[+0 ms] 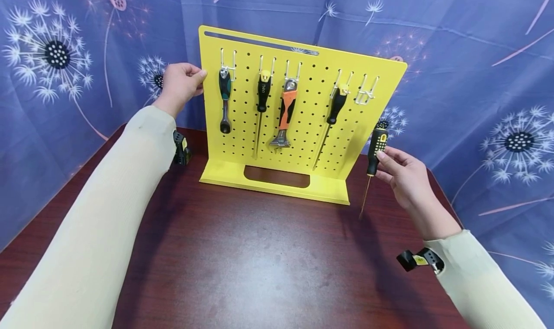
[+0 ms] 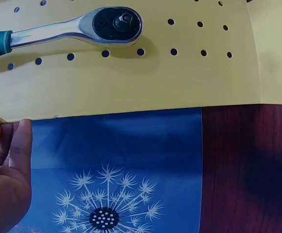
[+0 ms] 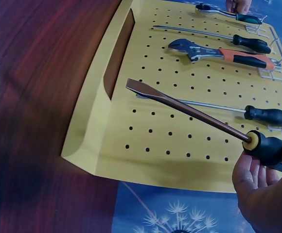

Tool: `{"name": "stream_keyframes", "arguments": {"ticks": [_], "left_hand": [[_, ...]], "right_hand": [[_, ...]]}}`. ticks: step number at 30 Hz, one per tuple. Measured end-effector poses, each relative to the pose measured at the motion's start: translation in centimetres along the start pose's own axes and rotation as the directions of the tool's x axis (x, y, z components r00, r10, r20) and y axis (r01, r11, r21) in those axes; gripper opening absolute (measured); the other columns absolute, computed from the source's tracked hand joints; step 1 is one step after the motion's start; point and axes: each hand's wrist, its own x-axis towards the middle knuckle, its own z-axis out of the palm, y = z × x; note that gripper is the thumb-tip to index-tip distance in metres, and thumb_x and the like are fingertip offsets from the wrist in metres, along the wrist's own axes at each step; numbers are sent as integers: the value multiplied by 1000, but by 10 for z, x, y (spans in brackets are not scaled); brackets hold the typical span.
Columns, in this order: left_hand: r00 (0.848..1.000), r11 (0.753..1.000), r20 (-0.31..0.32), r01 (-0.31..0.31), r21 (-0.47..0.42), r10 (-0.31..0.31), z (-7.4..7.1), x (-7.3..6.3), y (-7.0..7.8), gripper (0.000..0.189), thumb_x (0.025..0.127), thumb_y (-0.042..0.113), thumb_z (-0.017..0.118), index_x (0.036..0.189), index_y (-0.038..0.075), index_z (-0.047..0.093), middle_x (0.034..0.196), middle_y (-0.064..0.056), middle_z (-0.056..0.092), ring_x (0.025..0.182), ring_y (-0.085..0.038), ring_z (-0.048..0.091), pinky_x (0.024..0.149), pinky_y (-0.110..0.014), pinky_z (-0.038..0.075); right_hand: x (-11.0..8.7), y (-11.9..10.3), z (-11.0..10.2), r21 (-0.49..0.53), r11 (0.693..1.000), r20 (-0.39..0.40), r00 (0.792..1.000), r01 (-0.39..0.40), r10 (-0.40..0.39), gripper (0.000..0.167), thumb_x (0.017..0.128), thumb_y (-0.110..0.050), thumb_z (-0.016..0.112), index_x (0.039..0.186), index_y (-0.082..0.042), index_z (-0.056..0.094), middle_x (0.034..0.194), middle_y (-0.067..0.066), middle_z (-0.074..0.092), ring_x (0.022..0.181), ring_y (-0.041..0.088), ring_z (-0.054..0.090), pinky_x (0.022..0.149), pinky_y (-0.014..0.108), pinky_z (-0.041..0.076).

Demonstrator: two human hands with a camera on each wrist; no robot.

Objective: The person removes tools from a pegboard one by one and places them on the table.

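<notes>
A yellow pegboard [image 1: 320,98] stands upright on the table, with tools on its hooks. My left hand [image 1: 181,84] pinches the board's left edge near the top. Off the board's right side, my right hand [image 1: 400,172] holds a flat-blade screwdriver [image 3: 189,110] by its black and yellow handle, blade pointing down. From the left hang a ratchet wrench [image 1: 225,98], a screwdriver [image 1: 264,93], an orange-handled adjustable wrench [image 1: 287,107] and another screwdriver [image 1: 337,104]. The rightmost hook [image 1: 365,95] carries no tool.
The board's base [image 1: 222,172] has a wide slot and rests on a dark red wooden table [image 1: 242,252]. Blue cloth with dandelion prints [image 1: 489,69] hangs behind and at both sides. A wrist camera [image 1: 420,260] sits by the right sleeve.
</notes>
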Motion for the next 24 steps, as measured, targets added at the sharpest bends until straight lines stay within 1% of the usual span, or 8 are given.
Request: {"name": "stream_keyframes", "arguments": {"ticks": [6,11,18,24], "left_hand": [[1000,1000,5,-3,17,3,-1,2,-1,34,104,27,60,128,3,66,93,11,59,82,-1,61,107,-32,57],[1000,1000,1,7,13,-7,0,2,-1,33,104,27,60,127,4,67,93,12,58,80,0,61,106,-31,57],[1000,1000,-4,10,-6,-10,-1,2,-2,31,103,27,61,124,5,68,89,13,59,82,0,63,104,-29,58],[1000,1000,-13,8,10,-8,1,3,-2,34,103,28,61,127,4,68,91,12,59,81,0,62,101,-26,59]], "right_hand": [[2,6,-6,-41,998,20,998,-51,52,13,100,-13,67,94,-25,70,89,-12,69,75,3,70,67,16,62],[4,11,-9,-72,992,28,994,-105,108,15,100,-14,67,92,-25,70,88,-13,69,73,3,68,66,16,62],[8,19,-15,-44,979,45,979,-197,199,19,101,-13,66,87,-25,72,81,-10,71,69,3,68,65,17,62],[16,32,-27,-98,960,13,964,-263,266,15,102,-17,65,90,-27,66,80,-12,69,69,1,66,65,17,61]]}}
